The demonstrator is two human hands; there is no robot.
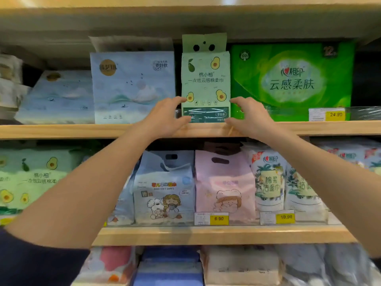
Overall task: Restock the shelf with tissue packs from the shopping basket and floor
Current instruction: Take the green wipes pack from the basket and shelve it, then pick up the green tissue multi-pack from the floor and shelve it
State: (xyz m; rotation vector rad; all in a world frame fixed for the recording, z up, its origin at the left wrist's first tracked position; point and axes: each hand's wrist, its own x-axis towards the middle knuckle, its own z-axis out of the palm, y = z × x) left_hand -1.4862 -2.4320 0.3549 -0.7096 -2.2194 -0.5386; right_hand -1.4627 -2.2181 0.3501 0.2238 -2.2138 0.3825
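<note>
Where both hands meet, pale green avocado-print tissue pack (205, 79), upright

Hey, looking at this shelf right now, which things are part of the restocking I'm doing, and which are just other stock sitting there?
In the job:
- avocado-print pack, upright on the upper shelf
- left hand and right hand, fingers on its lower sides

Just other stock:
- green box, to its right
- pale blue pack, to its left
- pink pack, shelf below
- price tag

The green pack (291, 79) reads 心相印 云感柔肤; yellow tags read 24.90 (335, 114), 6.90 (219, 218), 10.90 (286, 217); the blue pack (164, 188) reads BABY SOFT WIPES.
</note>
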